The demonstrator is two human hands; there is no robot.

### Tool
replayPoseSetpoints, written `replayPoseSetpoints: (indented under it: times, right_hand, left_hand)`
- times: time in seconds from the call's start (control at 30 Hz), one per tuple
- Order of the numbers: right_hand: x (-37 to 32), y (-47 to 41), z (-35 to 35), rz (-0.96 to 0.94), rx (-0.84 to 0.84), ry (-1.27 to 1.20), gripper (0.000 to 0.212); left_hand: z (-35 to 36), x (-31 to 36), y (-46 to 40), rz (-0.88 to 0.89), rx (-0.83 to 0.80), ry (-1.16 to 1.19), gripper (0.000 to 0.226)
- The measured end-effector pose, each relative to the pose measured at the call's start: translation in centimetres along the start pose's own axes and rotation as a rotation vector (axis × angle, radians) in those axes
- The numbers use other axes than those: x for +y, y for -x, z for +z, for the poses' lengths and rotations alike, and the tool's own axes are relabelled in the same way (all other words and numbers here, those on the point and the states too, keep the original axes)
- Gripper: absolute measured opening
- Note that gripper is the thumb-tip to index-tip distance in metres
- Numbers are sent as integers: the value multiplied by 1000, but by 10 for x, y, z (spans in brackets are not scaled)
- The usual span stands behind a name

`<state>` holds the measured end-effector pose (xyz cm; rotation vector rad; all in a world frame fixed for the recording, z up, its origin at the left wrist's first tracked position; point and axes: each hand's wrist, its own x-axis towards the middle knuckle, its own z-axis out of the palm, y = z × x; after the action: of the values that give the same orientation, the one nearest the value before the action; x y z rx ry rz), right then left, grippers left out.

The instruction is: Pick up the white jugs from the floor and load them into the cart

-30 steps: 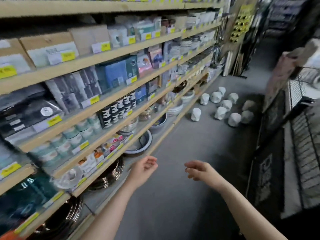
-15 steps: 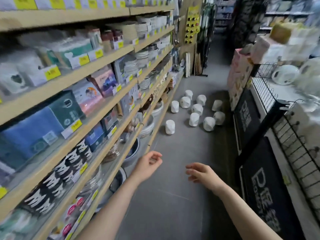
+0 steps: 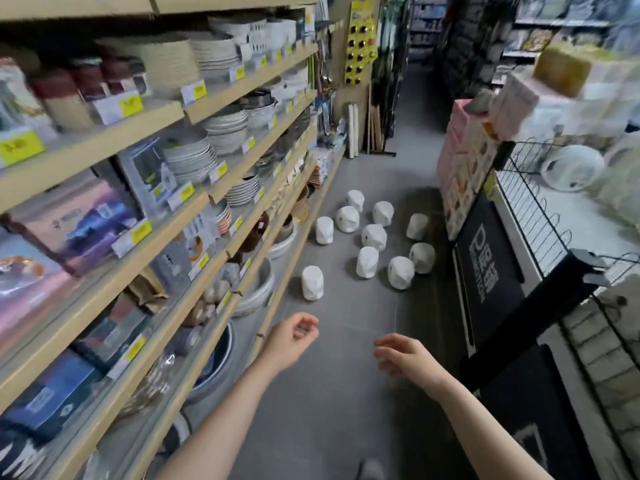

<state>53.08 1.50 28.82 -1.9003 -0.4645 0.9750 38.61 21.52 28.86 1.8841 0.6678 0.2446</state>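
Note:
Several white jugs (image 3: 367, 262) stand scattered on the grey aisle floor ahead of me. The nearest jug (image 3: 312, 283) sits alone close to the bottom shelf on the left. My left hand (image 3: 292, 339) hovers low in front of me, fingers loosely curled, holding nothing. To its right, my right hand (image 3: 403, 355) is likewise empty with fingers apart. Both hands are well short of the jugs. On the right stands a black wire cart (image 3: 540, 216) whose side carries a dark panel with white lettering.
Wooden shelving (image 3: 194, 202) packed with plates, bowls and boxes runs along the left. Pink boxes (image 3: 464, 168) are stacked beyond the cart on the right. The grey floor (image 3: 339, 393) forms a narrow aisle between them, and a shoe (image 3: 371, 470) shows at the bottom edge.
The view has advanced along the aisle and swung right, so the jugs appear closer and more central. Both hands stay empty, held out in front.

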Motion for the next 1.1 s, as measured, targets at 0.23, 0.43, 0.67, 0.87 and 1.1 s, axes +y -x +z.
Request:
replayPoseSetpoints:
  times: [0.23,0.43,0.67,0.87,1.1]
  right_hand:
    - [-55,-125,-93,-39,-32,84,9]
    - [-84,-225,-128,-11,-71,97,14]
    - [-128,-363,-146,32,-54,77,19]
    - [-170,-454,-156,53,-64,77,16]
    - [-181,-561,-180,86,-165,162,10]
  left_hand:
    - [24,40,-139,-47,33,-35,15]
    - [28,30,-243,-103,-21,-83,15]
    - [-4,27,-402,-76,-43,-65,12]
    - [-38,21,-506,-84,-45,-120,16]
    - [-46,-5,-568,-203,36,-116,16]
